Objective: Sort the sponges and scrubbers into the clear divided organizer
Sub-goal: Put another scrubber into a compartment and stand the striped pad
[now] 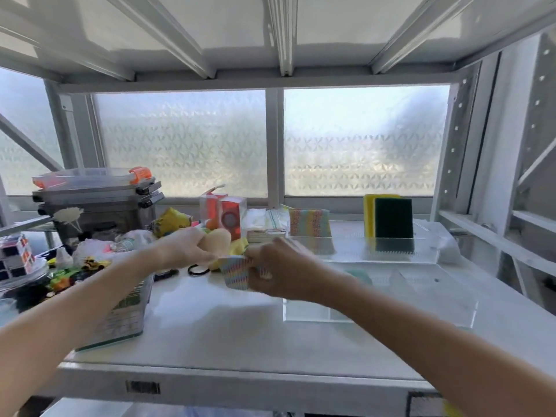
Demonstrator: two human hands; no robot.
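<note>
My right hand (282, 269) grips a pastel rainbow-striped sponge cloth (236, 272) above the white shelf, just left of the clear divided organizer (427, 257). My left hand (183, 248) rests on a beige rounded sponge (215, 240) with a yellow one (239, 245) beside it; I cannot tell how firmly it holds. Upright in the organizer's back section stand a second rainbow cloth (311, 228) and a yellow sponge with a dark green scrub face (391, 216). Something green (359, 273) lies in a nearer section, blurred.
Left of my hands is a clutter: stacked lidded containers (96, 200), a clear box (126, 311), a puzzle cube (16, 255), small toys, a black ring (197, 269). Orange packaged items (224, 215) and folded cloths (266, 224) stand at the back. A frosted window is behind.
</note>
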